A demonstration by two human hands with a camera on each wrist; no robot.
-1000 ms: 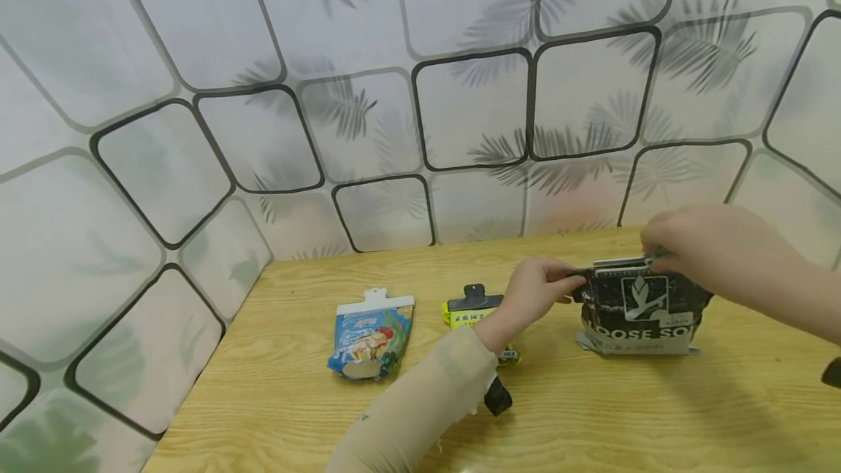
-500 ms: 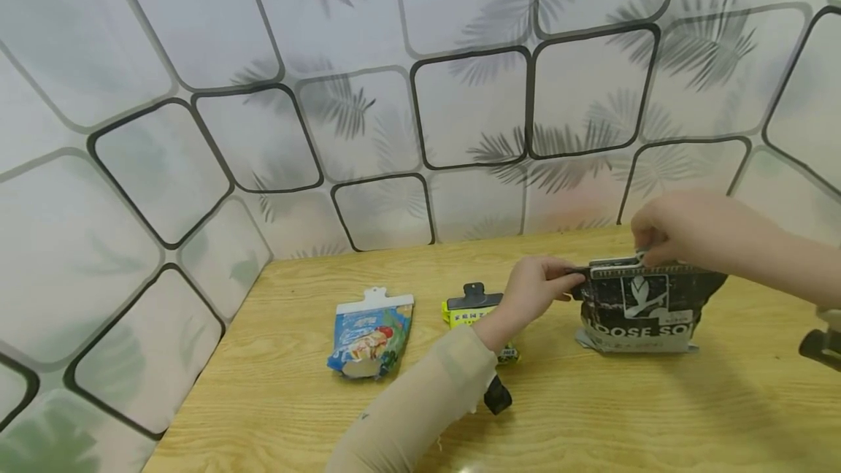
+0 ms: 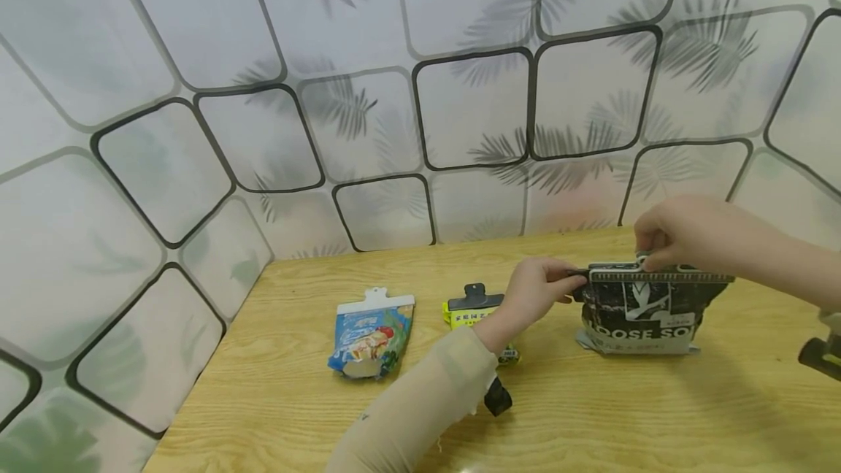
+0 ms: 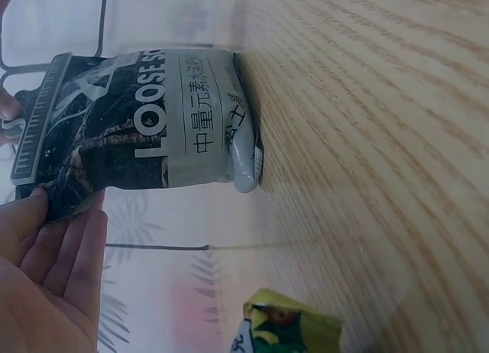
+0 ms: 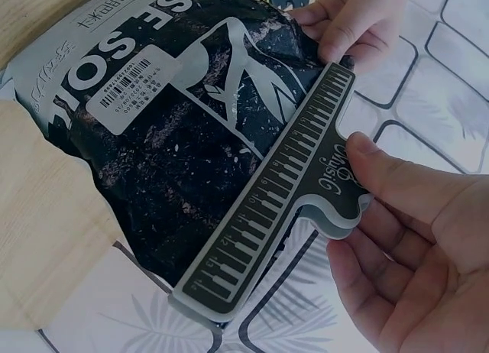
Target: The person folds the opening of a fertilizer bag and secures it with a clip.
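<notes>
A black and grey soil bag (image 3: 640, 323) marked "LOOSE SO" stands on the table at the right. My left hand (image 3: 531, 292) pinches the left corner of its top edge. Across that edge lies a wide dark clip (image 5: 271, 186) with a piano-key print and a pale border. The right hand (image 5: 435, 250) pinches the clip's handles, thumb on the near one and fingers on the far one. In the left wrist view the clip (image 4: 42, 120) straddles the bag's folded top, and the left fingers lie beside the corner. Part of the bag's far side is hidden.
To the left lies a blue food bag (image 3: 368, 349) with a white clip (image 3: 374, 305). A yellow bag (image 3: 462, 316) with a black clip (image 3: 474, 301) lies partly hidden behind the left forearm. The patterned wall (image 3: 473, 115) rises behind the wooden table (image 3: 263, 400).
My right hand has shifted slightly left and brought the clip level along the bag's top, so its keyed strip shows across the full edge. The left hand stays at the corner.
</notes>
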